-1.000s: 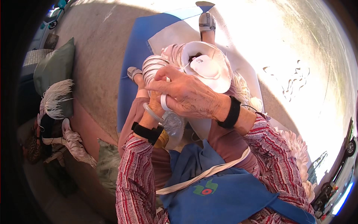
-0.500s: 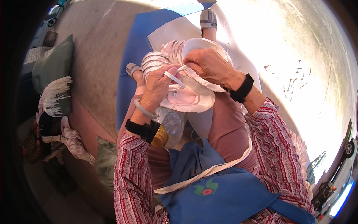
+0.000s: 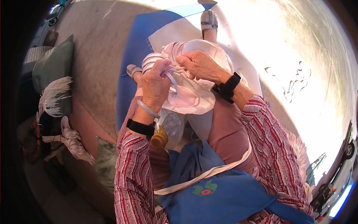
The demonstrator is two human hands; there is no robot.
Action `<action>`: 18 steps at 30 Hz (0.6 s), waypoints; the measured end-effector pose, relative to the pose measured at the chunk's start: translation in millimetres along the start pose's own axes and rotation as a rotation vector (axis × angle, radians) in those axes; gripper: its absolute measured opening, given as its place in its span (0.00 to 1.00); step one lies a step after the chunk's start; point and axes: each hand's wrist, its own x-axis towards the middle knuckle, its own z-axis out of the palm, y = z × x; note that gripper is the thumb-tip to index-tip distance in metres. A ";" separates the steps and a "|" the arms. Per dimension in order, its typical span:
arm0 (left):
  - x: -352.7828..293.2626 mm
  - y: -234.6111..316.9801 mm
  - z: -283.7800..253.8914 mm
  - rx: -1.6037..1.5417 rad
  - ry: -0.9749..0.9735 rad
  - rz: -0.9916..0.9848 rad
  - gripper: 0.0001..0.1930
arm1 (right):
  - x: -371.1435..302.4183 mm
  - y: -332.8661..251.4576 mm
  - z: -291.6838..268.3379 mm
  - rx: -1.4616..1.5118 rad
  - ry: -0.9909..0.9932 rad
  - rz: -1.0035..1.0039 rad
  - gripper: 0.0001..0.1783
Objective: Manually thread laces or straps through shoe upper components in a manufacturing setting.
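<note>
The left hand (image 3: 156,86) pinches a white strip (image 3: 172,79), best kept flat and untwisted, above pale fabric (image 3: 201,103), the right hand (image 3: 204,67) curled nearby, its grip unclear.

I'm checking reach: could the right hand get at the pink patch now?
Probably yes: the pink patch looks mostly uncovered, close to the right hand, though the white strip in the left hand hangs near its edge.

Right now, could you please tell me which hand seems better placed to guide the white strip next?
Probably the left hand: it appears to pinch the white strip, whose loose end hangs over the pale fabric piece. The right hand is close by, but whether it holds anything is unclear.
</note>
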 end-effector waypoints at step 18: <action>8.0 -24.5 -9.0 -0.148 -0.489 -0.397 0.12 | 8.0 20.3 11.6 0.051 0.277 0.206 0.14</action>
